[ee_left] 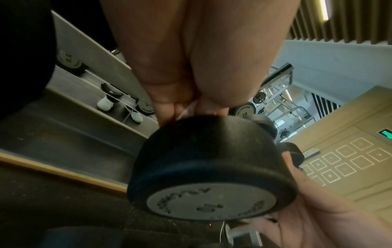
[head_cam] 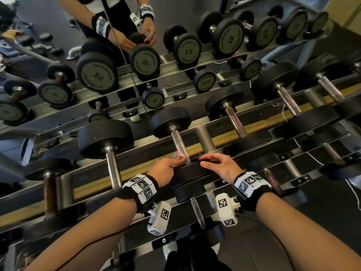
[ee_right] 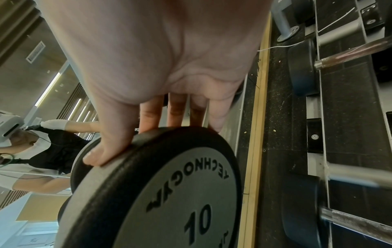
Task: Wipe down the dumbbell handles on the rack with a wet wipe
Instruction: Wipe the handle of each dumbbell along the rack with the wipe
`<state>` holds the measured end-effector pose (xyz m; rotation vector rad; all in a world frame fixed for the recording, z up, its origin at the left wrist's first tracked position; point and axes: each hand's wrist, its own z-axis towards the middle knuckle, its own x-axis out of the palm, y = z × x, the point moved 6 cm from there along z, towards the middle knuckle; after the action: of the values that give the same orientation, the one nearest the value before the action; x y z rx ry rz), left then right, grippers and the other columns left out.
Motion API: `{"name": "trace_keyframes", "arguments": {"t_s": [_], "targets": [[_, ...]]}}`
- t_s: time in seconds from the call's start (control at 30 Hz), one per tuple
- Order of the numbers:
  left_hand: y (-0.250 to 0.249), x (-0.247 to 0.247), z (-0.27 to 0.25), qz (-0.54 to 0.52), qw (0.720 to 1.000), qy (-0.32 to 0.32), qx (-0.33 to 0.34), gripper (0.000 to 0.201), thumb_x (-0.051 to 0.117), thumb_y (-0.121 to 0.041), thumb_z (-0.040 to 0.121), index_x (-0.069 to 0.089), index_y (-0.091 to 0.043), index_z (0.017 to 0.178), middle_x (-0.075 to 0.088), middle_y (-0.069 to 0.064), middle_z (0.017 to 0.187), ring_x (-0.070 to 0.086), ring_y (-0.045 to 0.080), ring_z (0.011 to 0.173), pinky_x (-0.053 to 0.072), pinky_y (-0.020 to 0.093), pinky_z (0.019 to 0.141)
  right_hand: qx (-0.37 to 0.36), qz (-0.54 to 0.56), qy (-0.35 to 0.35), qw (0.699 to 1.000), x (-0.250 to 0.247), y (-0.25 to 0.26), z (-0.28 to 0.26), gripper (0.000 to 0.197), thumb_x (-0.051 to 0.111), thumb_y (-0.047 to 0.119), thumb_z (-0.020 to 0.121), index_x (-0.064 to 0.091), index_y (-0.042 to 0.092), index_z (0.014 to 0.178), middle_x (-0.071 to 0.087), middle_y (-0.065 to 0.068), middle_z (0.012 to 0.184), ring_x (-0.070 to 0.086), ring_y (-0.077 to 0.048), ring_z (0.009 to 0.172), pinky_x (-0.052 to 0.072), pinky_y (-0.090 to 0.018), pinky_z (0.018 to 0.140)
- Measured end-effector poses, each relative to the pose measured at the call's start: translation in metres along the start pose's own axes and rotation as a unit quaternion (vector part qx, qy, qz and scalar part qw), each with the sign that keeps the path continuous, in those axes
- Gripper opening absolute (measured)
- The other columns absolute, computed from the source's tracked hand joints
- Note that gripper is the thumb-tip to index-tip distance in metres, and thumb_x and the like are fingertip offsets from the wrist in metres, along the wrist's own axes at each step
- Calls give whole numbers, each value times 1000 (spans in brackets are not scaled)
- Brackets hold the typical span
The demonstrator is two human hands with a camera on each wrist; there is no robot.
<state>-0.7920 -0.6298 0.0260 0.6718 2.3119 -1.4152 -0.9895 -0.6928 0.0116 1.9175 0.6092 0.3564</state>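
Now the left hand (head_cam: 164, 169) pinches the wet wipe (head_cam: 178, 155) against the handle (head_cam: 180, 145) mid-frame; the right hand (head_cam: 218, 167), fingers loosely spread, steadies the dumbbell head (head_cam: 192, 170). It should wrap fully and stroke lengthwise.

Dumbbell heads (head_cam: 171, 122): matt black rubber, faintly textured; end plate (ee_right: 176, 198) smooth grey with raised lettering. Handle (head_cam: 180, 145): bright metal, knurled at the grip. Rack rails (head_cam: 91, 169): brushed steel. Wet wipe (head_cam: 178, 155): thin, pale, crumpled cloth.
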Motion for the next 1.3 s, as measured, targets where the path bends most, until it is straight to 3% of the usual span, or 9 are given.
{"name": "trace_keyframes", "arguments": {"t_s": [0.1, 0.27, 0.47, 0.57, 0.7, 0.9, 1.03, 1.13, 1.3], "targets": [[-4, -3, -8, -186, 981, 41, -37, 25, 55, -22, 102, 73, -16, 117, 73, -1, 114, 67, 11, 105, 50, 23, 94, -4, -5, 0, 1000, 1, 0, -1, 20, 73, 24, 86, 71, 28, 105, 67, 1, 109, 64, -13, 102, 55, -18, 73], [6, -28, 2, -530, 838, -76, -103, 17, 48, -10, 103, 61, -2, 112, 54, 8, 88, 54, 16, 71, 50, 26, 64, -9, 7, -1, 1000, 1, -4, 1, 20, 73, 24, 85, 71, 28, 105, 67, 0, 110, 65, -13, 101, 55, -16, 68], [-20, -32, 30, -445, 887, -116, -49, 24, 41, -8, 106, 60, -4, 121, 61, 0, 93, 53, 9, 90, 45, 22, 86, -37, 2, -19, 999, 0, -8, 8, 16, 76, 22, 83, 74, 30, 97, 72, 0, 107, 67, -15, 103, 51, -31, 93], [-26, -20, 35, -186, 976, -111, 2, 41, 40, -7, 106, 45, -6, 147, 55, 3, 133, 50, 14, 122, 36, 23, 108, -37, -1, -18, 999, 0, -11, 8, 17, 77, 26, 82, 74, 31, 98, 73, 1, 107, 67, -17, 105, 51, -34, 96], [-18, -5, 29, 47, 995, -72, 49, 52, 40, 3, 103, 41, -18, 151, 34, 4, 160, 31, 21, 148, 19, 13, 114, -33, 12, -6, 999, 0, -11, 6, 18, 76, 27, 83, 74, 32, 100, 73, 4, 105, 69, -12, 100, 55, -24, 84], [-20, -5, 21, 69, 993, -41, 81, 45, 42, -3, 103, 54, -22, 143, 51, -3, 149, 46, 19, 138, 31, 25, 112, -27, 45, -7, 999, 2, -11, 6, 19, 75, 21, 84, 74, 25, 102, 74, 3, 100, 71, -10, 94, 56, -21, 75], [-18, -2, 11, -30, 998, 31, 38, 40, 43, -6, 105, 58, -21, 139, 56, -7, 133, 51, 15, 126, 36, 2, 95, -25, 46, -7, 999, 2, -11, 6, 18, 75, 22, 84, 74, 28, 101, 74, 3, 101, 70, -12, 95, 56, -23, 77], [-24, -7, 11, -29, 998, 47, 31, 46, 44, -16, 106, 43, -33, 149, 55, -3, 140, 51, 16, 129, 36, 29, 113, -26, 46, -10, 999, 3, -12, 5, 18, 74, 23, 85, 73, 28, 102, 73, 3, 103, 69, -13, 97, 55, -22, 75], [-18, -12, 2, -139, 988, 69, -20, 45, 41, -9, 106, 39, -23, 149, 64, 12, 113, 60, 21, 100, 50, 21, 82, -26, 39, -14, 999, 3, -11, 2, 18, 74, 27, 85, 72, 31, 102, 71, 3, 104, 68, -13, 97, 55, -19, 72]]}}
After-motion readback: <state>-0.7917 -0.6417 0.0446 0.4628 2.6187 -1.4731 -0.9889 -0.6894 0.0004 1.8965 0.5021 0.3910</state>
